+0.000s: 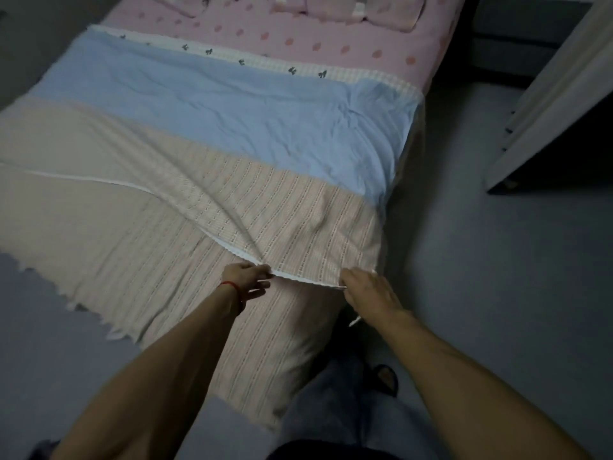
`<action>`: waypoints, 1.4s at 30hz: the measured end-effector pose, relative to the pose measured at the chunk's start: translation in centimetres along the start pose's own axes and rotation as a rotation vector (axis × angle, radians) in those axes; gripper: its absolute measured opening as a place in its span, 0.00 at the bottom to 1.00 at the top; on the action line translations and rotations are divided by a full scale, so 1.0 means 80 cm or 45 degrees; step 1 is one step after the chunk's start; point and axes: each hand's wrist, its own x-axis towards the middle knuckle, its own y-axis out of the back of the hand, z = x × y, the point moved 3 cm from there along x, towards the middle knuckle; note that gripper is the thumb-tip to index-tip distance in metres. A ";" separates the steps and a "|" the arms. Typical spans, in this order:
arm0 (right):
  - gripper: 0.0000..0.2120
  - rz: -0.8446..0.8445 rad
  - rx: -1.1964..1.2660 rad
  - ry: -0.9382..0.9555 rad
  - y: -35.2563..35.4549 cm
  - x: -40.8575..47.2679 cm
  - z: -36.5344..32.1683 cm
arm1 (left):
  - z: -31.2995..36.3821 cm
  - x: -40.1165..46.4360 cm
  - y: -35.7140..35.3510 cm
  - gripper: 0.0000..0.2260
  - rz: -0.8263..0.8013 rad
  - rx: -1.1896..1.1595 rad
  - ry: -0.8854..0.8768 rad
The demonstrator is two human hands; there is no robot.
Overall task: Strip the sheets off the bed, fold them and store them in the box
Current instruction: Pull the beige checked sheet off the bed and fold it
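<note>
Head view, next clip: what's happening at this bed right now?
A person stands at the foot of the bed, both hands pinching the white edge of the striped beige sheet: left hand, right hand. The sheet is pulled taut toward them. A blue cover and pink dotted sheet lie beyond.
</note>
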 end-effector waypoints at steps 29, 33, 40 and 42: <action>0.17 0.311 -0.063 -0.921 -0.277 -0.211 -0.271 | -0.267 0.046 0.200 0.14 -0.440 0.364 0.107; 0.16 0.274 -0.043 -1.047 -0.323 -0.223 -0.272 | -0.308 0.067 0.199 0.15 -0.434 0.333 0.200; 0.15 0.279 -0.075 -1.166 -0.393 -0.248 -0.269 | -0.377 0.105 0.182 0.13 -0.406 0.250 0.332; 0.14 0.287 -0.061 -1.194 -0.416 -0.247 -0.268 | -0.391 0.116 0.179 0.09 -0.381 0.258 0.309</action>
